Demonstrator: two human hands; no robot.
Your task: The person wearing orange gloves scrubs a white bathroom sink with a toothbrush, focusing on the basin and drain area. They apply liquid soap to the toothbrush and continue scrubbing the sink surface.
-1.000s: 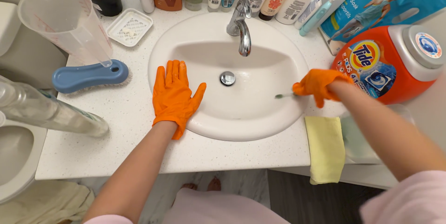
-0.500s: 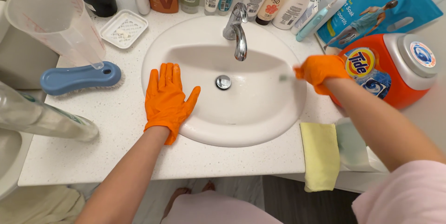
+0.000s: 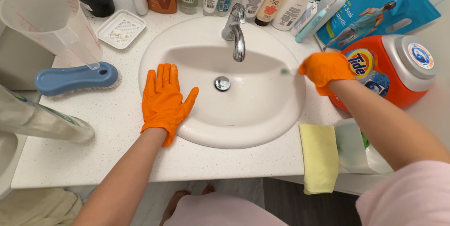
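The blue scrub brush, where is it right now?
In the head view the blue scrub brush lies on the counter left of the sink, beyond the left hand.

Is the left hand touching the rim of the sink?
Touching. The head view shows the left hand lying flat, palm down, on the sink rim, fingers spread.

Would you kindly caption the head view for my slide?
Orange-gloved right hand scrubs white sink with small brush; left hand flat on rim.
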